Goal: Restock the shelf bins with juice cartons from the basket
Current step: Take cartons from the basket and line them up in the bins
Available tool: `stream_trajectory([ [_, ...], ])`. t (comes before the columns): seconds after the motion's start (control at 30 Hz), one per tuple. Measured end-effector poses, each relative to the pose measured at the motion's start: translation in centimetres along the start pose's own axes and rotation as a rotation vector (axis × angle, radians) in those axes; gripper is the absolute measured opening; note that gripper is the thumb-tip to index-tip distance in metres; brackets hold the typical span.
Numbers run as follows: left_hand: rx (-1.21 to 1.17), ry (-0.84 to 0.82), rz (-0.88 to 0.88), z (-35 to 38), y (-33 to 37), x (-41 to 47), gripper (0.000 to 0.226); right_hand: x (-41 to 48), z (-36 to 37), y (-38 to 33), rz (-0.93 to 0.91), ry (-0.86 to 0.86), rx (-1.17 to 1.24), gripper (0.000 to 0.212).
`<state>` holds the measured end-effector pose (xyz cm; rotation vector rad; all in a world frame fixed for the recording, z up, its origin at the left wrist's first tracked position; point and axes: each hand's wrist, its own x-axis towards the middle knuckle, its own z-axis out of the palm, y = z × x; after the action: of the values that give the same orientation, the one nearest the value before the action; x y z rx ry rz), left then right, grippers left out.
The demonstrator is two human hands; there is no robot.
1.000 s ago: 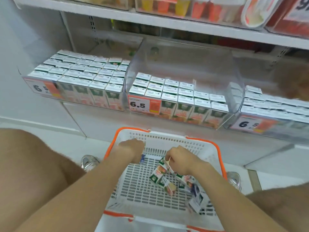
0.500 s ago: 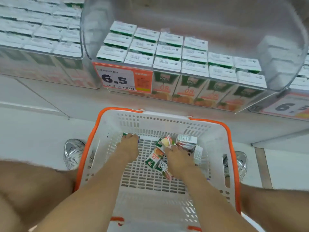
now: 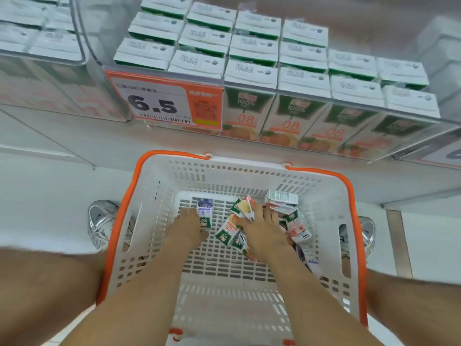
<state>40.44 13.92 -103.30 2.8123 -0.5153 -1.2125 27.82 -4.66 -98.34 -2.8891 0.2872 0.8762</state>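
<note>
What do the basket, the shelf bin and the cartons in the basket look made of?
Basket: moulded plastic, matte white slotted walls, orange rim. Shelf bin: clear glossy plastic, probably acrylic, with a see-through front and faint reflections. Cartons: printed coated paperboard, judging by folded edges and slight sheen.
</note>
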Motion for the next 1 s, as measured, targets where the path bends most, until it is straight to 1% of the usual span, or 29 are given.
stream_trajectory([
  [0.03,-0.068,-0.005,-0.021,0.5,0.3,0.0,0.085,-0.1,0.0,0.2,0.004,-0.023,-0.002,0.081],
  [0.1,-0.179,0.041,-0.017,0.9,0.9,0.1,0.098,-0.4,-0.1,0.2,0.0,-0.043,0.007,0.084],
  [0.13,-0.187,0.075,0.011,0.8,1.2,0.1,0.101,-0.5,-0.1,0.1,-0.001,-0.035,0.023,0.086],
  [0.2,-0.101,0.111,0.086,0.4,1.6,0.2,0.102,-0.8,0.2,-0.3,0.021,0.011,0.089,0.085],
  [0.23,-0.065,0.117,0.098,0.1,1.8,0.1,0.098,-1.0,0.3,-0.6,0.039,0.038,0.127,0.082],
  [0.3,-0.094,0.135,0.081,-0.3,2.0,-0.1,0.089,-1.3,0.4,-1.0,0.063,0.11,0.172,0.072],
  [0.37,-0.22,0.135,0.053,-0.6,1.9,-0.7,0.083,-1.5,-0.2,-0.9,0.085,0.199,0.171,0.061],
  [0.43,-0.43,0.112,0.017,-0.8,1.7,-1.6,0.066,-1.6,-1.3,-0.4,0.104,0.254,0.194,0.054],
  [0.47,-0.527,0.11,-0.007,-1.0,1.5,-2.0,0.055,-1.6,-2.1,-0.1,0.107,0.267,0.243,0.049],
  [0.53,-0.67,0.164,-0.045,-2.2,1.6,-3.2,0.03,-1.9,-3.9,0.6,0.107,0.295,0.411,0.042],
  [0.57,-0.716,0.211,-0.038,-3.0,1.6,-3.8,0.022,-2.0,-4.7,0.8,0.105,0.301,0.511,0.042],
  [0.6,-0.729,0.251,-0.013,-3.9,1.7,-4.4,0.024,-2.2,-5.5,0.9,0.109,0.294,0.596,0.045],
  [0.67,-0.714,0.269,0.044,-5.6,1.8,-5.8,0.033,-2.8,-7.1,1.0,0.131,0.27,0.728,0.054],
  [0.7,-0.705,0.25,0.084,-6.5,1.9,-6.5,0.034,-3.1,-7.7,1.0,0.14,0.269,0.782,0.054],
  [0.77,-0.614,0.206,0.195,-8.4,1.9,-7.9,0.034,-4.1,-9.3,0.9,0.132,0.305,0.825,0.046],
  [0.87,-0.344,0.183,0.347,-12.2,2.8,-10.8,0.044,-6.8,-12.3,0.2,0.059,0.403,0.729,0.043],
  [0.93,-0.19,0.194,0.382,-15.0,3.5,-13.1,0.049,-8.9,-14.6,-0.6,-0.008,0.487,0.632,0.043],
  [1.0,-0.099,0.23,0.397,-17.6,4.1,-15.3,0.05,-11.0,-16.9,-1.4,-0.059,0.597,0.597,0.041],
])
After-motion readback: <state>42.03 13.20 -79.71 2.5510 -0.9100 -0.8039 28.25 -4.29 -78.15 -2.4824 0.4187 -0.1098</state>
